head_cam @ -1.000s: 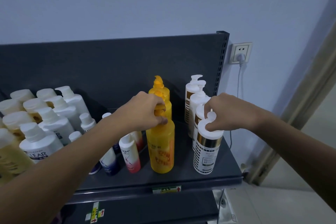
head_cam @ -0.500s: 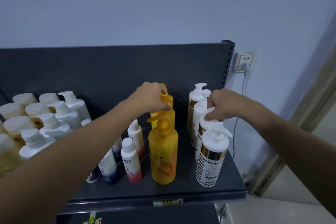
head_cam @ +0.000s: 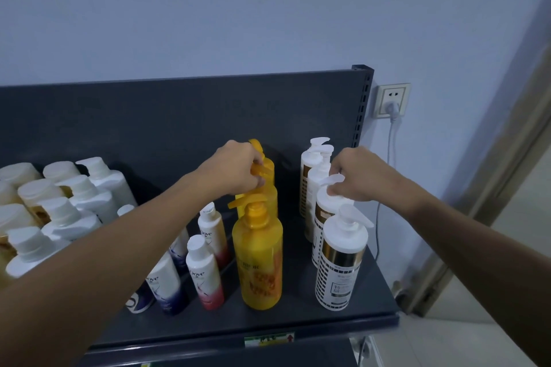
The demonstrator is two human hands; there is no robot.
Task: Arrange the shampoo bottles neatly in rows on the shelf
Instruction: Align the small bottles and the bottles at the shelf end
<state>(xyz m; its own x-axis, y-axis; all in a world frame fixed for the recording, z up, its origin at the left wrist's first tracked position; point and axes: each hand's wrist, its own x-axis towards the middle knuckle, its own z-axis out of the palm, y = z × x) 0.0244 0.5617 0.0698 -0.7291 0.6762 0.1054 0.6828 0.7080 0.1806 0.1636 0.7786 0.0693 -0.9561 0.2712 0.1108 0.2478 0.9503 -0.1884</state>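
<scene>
Your left hand (head_cam: pixel 235 168) is closed around the pump head of a yellow bottle (head_cam: pixel 265 170) toward the back of the yellow row, and it hides most of that pump; the one behind shows only a tip of yellow above your knuckles. Your right hand (head_cam: pixel 356 176) pinches the white pump of the third white-and-gold bottle (head_cam: pixel 323 211), counted from the back, covering the neck so you cannot tell how the fingers wrap it. Your left forearm crosses over the small Dove bottles (head_cam: pixel 205 270), hiding part of that group (how many stand under it cannot be told). The cream and white bottles (head_cam: pixel 74 202) at far left are cut off by the picture's edge.

The front yellow bottle (head_cam: pixel 258 256) and the front white-and-gold bottle (head_cam: pixel 341 262) stand upright, near the lip of the shelf (head_cam: pixel 298 319), apart from each other. The shelf is dark grey metal with a dark back panel (head_cam: pixel 149 116) and a small label strip (head_cam: pixel 269 339) on its front edge. Behind it is a pale blue wall (head_cam: pixel 238 9) with a socket (head_cam: pixel 392 100), plug and cord in it, and a beige door frame (head_cam: pixel 492 188) at right.
</scene>
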